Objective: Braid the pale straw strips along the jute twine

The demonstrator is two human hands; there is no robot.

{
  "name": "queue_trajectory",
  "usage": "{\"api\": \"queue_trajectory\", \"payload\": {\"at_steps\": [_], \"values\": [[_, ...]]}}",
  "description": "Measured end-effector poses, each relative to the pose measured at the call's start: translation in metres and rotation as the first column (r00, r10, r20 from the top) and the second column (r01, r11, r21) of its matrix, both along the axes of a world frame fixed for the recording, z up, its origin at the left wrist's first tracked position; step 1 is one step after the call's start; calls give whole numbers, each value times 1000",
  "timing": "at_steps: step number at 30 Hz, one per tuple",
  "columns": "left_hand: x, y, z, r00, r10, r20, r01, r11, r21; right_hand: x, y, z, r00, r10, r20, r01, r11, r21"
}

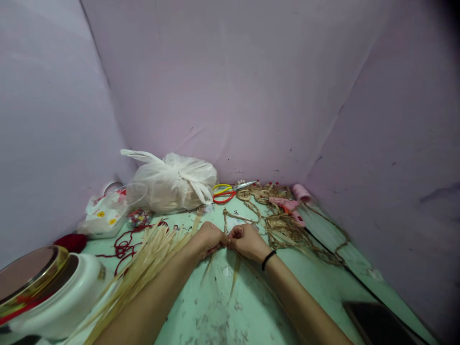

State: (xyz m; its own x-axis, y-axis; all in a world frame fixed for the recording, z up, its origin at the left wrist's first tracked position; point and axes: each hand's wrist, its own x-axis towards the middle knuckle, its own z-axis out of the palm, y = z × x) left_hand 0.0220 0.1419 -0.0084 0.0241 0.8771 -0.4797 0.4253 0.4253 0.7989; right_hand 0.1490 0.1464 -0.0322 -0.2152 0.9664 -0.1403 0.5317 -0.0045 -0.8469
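My left hand (210,239) and my right hand (246,240) meet knuckle to knuckle over the green table (251,306), both closed in a pinch on a braided jute cord (235,218) that runs away from them toward the wall. Thin pale straw strips (234,278) hang down from under the two hands. A black band circles my right wrist. A long bundle of straw strips (143,268) lies under my left forearm.
A tied white plastic bag (176,184), scissors with red and yellow handles (230,190), a pink glue gun (287,207), tangled jute cord (291,230), red yarn (124,247), a bead bag (138,216) and a white pot (57,287) surround the hands. A dark phone (377,323) lies at right.
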Motion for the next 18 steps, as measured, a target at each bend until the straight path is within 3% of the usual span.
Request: {"api": "queue_trajectory", "payload": {"at_steps": [3,5,9,15,18], "values": [[5,0,-5,998,34,-60,-32,999,44,1,-4,9,973,-53,225,21,990,139],[7,-1,-8,996,55,-73,-50,996,69,1,-8,15,952,-70,299,32,991,130],[5,-5,-5,996,94,-8,-94,995,21,-2,-15,20,962,-23,272,11,999,44],[-12,-8,-3,979,-31,202,31,1000,3,-15,-30,23,963,-30,268,-29,976,216],[-16,-6,-7,983,-35,181,22,997,74,-11,-28,25,970,80,231,-116,982,150]]}}
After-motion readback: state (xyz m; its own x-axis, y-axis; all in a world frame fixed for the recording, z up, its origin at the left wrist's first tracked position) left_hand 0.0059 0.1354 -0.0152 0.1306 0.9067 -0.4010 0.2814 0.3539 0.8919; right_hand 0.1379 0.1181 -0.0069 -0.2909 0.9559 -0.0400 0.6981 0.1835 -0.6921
